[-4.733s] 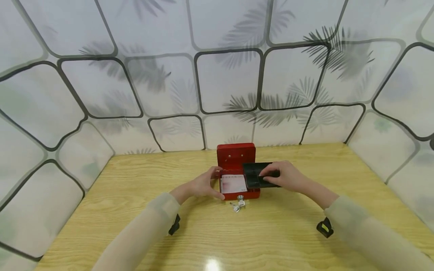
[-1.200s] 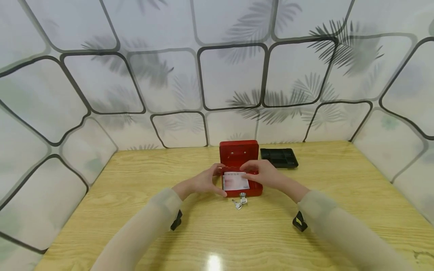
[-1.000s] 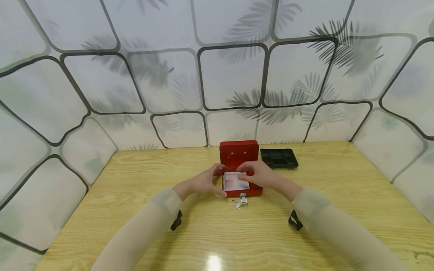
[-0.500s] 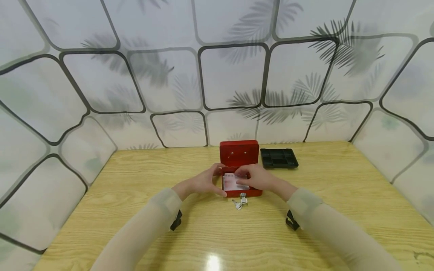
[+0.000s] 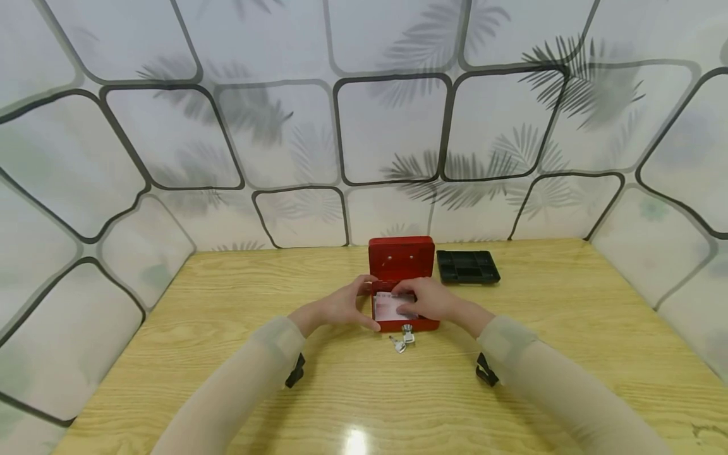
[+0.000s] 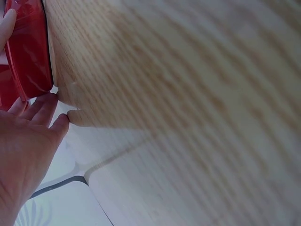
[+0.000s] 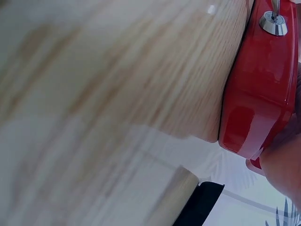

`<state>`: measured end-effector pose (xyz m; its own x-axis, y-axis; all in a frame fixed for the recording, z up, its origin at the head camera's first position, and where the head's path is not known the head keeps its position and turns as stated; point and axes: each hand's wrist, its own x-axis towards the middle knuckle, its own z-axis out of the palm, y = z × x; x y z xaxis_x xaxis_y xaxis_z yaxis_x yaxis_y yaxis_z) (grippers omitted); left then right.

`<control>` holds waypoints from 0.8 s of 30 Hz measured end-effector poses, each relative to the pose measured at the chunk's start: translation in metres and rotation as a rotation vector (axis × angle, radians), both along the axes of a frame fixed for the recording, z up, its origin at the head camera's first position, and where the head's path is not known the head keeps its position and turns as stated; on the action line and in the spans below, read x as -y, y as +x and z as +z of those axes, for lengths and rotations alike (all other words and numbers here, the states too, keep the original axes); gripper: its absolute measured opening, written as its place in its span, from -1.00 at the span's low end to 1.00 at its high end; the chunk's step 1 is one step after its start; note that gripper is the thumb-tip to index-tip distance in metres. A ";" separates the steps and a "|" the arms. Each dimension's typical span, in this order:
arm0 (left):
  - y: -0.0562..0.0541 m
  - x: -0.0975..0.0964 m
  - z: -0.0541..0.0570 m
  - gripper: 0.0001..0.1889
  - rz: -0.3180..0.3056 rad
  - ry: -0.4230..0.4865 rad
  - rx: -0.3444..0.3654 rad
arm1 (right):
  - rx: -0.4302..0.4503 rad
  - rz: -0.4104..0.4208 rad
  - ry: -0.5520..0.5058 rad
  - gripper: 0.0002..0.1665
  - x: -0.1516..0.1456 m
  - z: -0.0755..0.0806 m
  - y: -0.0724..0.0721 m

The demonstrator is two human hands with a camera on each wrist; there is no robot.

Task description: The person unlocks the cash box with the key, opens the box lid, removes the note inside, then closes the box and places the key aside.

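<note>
The cash box (image 5: 404, 297) sits mid-bench (image 5: 227, 354), banknotes (image 5: 388, 308) inside, coin tray (image 5: 467, 266) behind-right, keys (image 5: 401, 341) before it.

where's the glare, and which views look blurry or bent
Head view: a bright glare spot on the table near the bottom edge, and wide-angle bending of the wall panels. Left wrist view: wood grain smeared, only the left hand and red box fairly crisp. Right wrist view: table blurred, the lock sharp.

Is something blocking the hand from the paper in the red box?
No, nothing visible blocks it. The lid stands open at the back of the red box, and the black tray lies apart on the table. The right hand already rests on the paper. The left hand touches the box's left side.
</note>
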<state>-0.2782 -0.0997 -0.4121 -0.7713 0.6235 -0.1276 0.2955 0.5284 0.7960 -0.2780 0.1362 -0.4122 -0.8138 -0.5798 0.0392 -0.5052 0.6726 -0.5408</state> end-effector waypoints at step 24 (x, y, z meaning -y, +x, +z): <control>0.000 0.000 -0.002 -0.09 0.000 0.017 0.009 | -0.024 -0.028 0.001 -0.50 0.003 0.003 0.003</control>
